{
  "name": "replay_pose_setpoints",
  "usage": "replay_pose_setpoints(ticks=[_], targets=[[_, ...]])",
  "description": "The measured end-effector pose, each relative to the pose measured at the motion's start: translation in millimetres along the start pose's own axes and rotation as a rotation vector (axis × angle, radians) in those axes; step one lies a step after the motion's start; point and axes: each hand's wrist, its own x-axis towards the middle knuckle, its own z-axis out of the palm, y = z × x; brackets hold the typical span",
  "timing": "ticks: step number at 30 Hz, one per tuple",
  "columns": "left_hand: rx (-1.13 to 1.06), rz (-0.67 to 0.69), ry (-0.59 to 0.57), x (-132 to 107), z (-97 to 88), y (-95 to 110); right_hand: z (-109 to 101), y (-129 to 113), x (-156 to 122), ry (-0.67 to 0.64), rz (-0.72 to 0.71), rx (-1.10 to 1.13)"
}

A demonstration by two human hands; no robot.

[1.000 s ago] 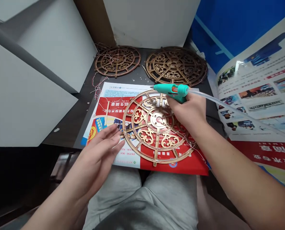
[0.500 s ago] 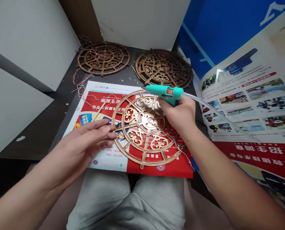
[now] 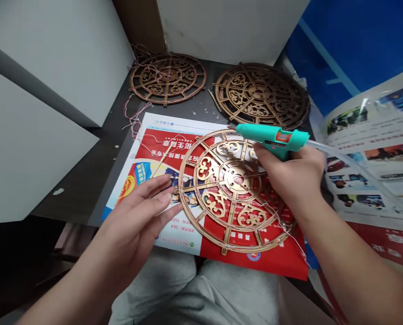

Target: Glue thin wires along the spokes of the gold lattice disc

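A round wooden fretwork wheel (image 3: 233, 192) lies on a red and white leaflet (image 3: 160, 149) in front of me. My right hand (image 3: 292, 176) grips a teal glue gun (image 3: 272, 137) above the wheel's upper right part, nozzle pointing left, a clear glue stick trailing to the right. My left hand (image 3: 143, 212) is open, fingers stretched out flat, the fingertips at the wheel's left rim. A thin wooden stick (image 3: 160, 160) lies on the leaflet left of the wheel.
Two more fretwork wheels (image 3: 167, 79) (image 3: 260, 95) lie at the back of the dark table (image 3: 86, 180), with loose thin wires (image 3: 136, 117) beside them. White boards stand left and behind. Printed posters (image 3: 367, 149) cover the right side. My grey-trousered knees are below.
The view has shifted. My left hand has drawn slightly back from the wheel's rim, still flat and open. The right hand keeps the glue gun over the wheel's upper right.
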Motion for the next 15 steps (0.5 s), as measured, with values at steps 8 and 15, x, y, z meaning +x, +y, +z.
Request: replay_pose_setpoints(ticks=[8,15], targets=[[-0.072,0.027,-0.044,-7.3,6.0,3.9,1.6,0.2,-0.3,0.005,0.008,0.049],[0.007,-0.021,-0.191,12.8,8.1,12.6,0.7,-1.1,3.0,-0.01,-0.012,0.067]])
